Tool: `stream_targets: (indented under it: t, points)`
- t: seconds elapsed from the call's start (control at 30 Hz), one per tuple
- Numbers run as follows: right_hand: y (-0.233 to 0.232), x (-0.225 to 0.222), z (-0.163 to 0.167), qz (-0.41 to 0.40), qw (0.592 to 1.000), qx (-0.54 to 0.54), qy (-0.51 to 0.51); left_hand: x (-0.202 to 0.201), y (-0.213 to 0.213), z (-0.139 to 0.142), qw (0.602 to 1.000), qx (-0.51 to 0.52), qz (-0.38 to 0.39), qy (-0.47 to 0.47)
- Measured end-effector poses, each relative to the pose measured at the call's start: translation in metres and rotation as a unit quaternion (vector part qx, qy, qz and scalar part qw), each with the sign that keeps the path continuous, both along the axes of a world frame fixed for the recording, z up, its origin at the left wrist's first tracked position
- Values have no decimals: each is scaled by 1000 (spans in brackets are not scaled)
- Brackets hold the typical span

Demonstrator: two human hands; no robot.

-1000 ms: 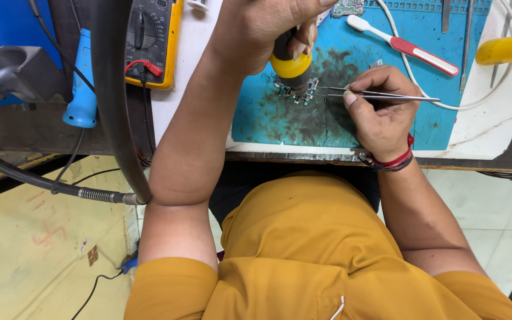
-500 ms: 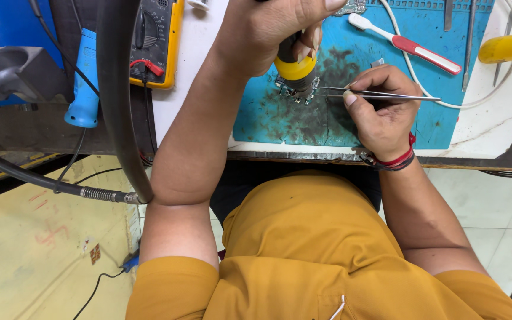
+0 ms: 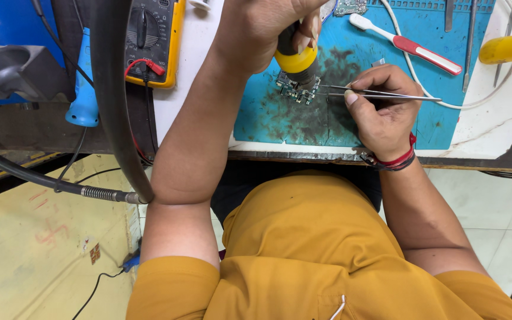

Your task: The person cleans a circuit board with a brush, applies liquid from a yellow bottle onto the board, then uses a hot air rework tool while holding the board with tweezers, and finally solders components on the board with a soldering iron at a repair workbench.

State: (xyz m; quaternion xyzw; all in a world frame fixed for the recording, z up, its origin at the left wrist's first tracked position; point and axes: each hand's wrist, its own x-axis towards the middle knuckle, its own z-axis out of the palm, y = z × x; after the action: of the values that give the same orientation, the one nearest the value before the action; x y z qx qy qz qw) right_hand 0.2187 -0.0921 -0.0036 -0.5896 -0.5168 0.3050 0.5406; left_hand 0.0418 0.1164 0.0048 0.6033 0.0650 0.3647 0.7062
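Seen from the head camera, looking down over an orange shirt, the left hand (image 3: pixel 262 29) was clenched around a yellow-collared handheld tool (image 3: pixel 296 59), its tip down on a small circuit board (image 3: pixel 294 90). The board lay on a stained blue work mat (image 3: pixel 280 118) (near the mat's upper middle). The right hand (image 3: pixel 380 109) pinched metal tweezers (image 3: pixel 380 93), tips touching the board. A red-and-white brush (image 3: pixel 407 44) and a yellow multimeter (image 3: pixel 149 35) lay nearby.
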Motion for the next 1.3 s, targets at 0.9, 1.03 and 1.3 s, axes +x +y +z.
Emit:
stream_targets:
  t: [0.9,1.03,1.3]
  points:
    - [7,-6,8,-4,998,7,-67,-15,8,-3,999,-7,18,-47]
    - [7,-7,7,-7,998,-2,-55,-15,9,-3,999,15,31,-37]
    - [6,-7,8,-8,998,4,-65,-16,9,2,998,29,28,-50]
